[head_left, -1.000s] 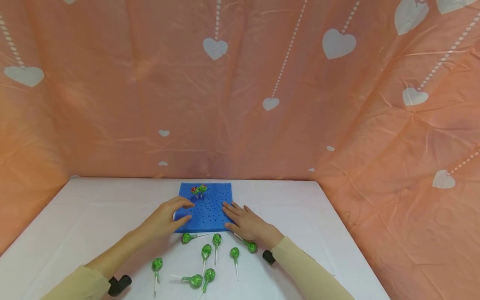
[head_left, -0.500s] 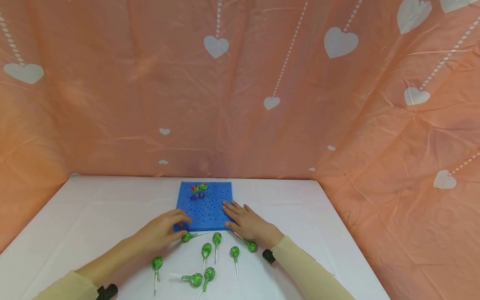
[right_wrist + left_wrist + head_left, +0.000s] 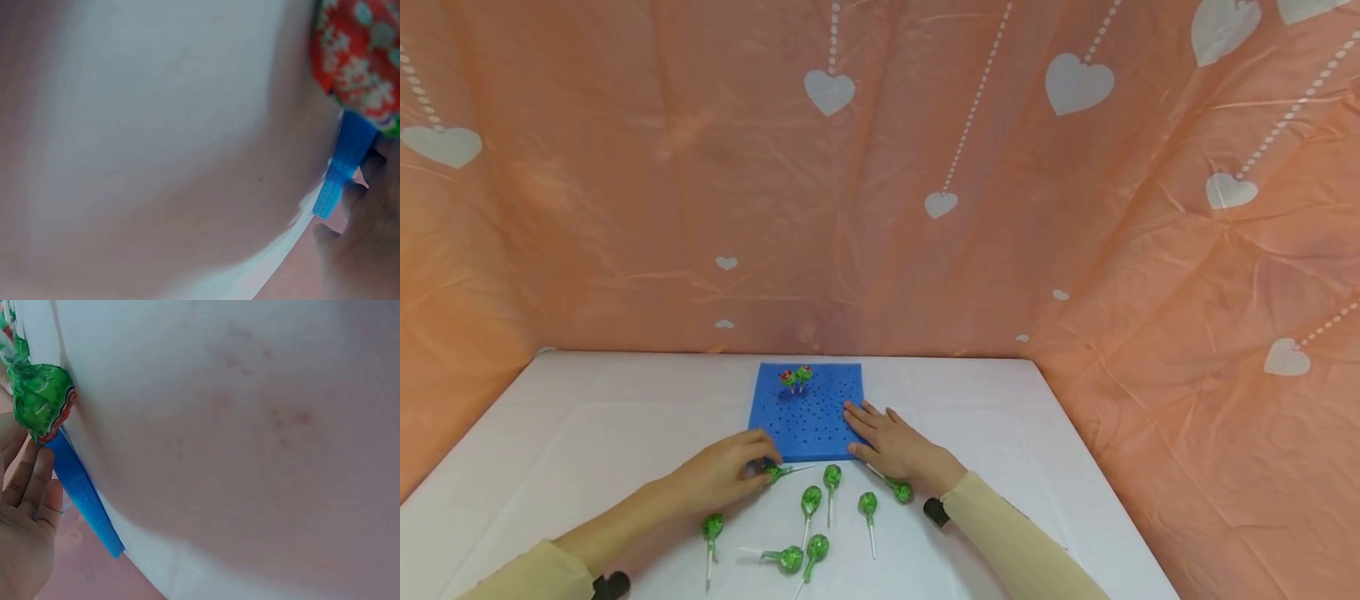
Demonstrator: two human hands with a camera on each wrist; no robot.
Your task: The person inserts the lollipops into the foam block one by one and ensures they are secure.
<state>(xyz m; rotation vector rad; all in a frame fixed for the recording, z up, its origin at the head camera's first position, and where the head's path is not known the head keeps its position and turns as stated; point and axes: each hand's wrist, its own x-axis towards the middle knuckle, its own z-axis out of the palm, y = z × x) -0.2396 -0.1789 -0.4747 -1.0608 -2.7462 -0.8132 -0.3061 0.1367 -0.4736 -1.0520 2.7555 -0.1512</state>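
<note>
At the front left corner of the blue board [image 3: 820, 425], my left hand [image 3: 718, 471] has its thumb and index finger about the head of a green-wrapped lollipop [image 3: 772, 472]. The stick of that lollipop points right along the board's front edge. The left wrist view shows the same lollipop's green and red head [image 3: 44, 400] against the fingertips, the thumb mostly hidden. My right hand [image 3: 895, 446] lies flat with straight fingers on the board's right edge. Two lollipops [image 3: 796, 377] stand upright in holes near the board's back left.
Several green lollipops lie on the white table [image 3: 625, 400] in front of the board, among them one [image 3: 712, 527] at left and one [image 3: 901, 492] beneath the right wrist. Orange sheeting [image 3: 880, 275] with white hearts rises behind the table.
My left hand has come down and back from above the board to the lollipop at its front left corner, and its fingers have drawn together there. The right hand has stayed put.
</note>
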